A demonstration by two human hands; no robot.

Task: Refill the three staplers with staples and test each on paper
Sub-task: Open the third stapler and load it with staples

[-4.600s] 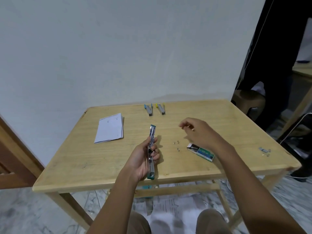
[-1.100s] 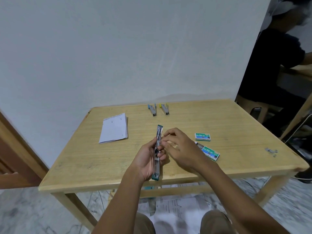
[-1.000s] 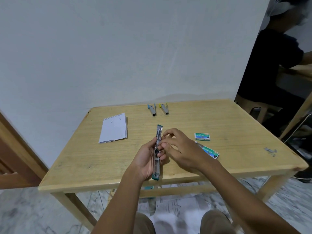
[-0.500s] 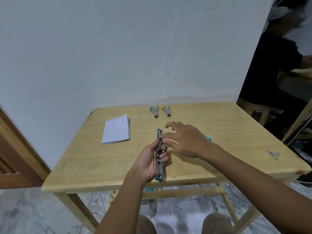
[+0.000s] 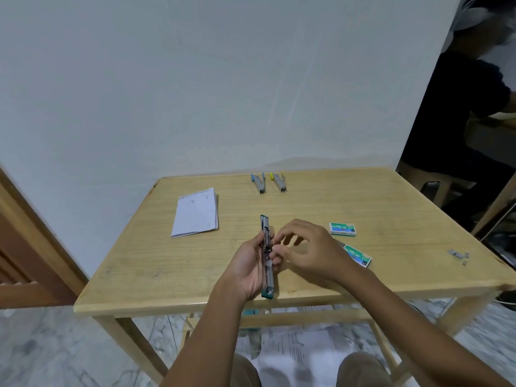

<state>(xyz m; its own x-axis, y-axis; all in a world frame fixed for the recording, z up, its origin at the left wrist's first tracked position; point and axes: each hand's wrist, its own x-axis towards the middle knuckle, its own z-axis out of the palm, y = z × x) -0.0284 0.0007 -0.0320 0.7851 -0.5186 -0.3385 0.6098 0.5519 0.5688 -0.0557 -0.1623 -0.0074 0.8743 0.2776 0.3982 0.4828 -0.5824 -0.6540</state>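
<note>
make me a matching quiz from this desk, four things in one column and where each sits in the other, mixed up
Things:
1. green stapler
2. stack of paper
3. blue stapler
4. loose staples

Places:
A. far edge of the table, beside the yellow stapler
B. near the table's right edge
C. held opened out in the left hand
D. flat on the table's left part

Pairs: 1-C, 2-D, 3-A, 4-B

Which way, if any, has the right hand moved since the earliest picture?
Yes. The right hand moved left, away from the near staple box on the table, to the stapler in the left hand.
</note>
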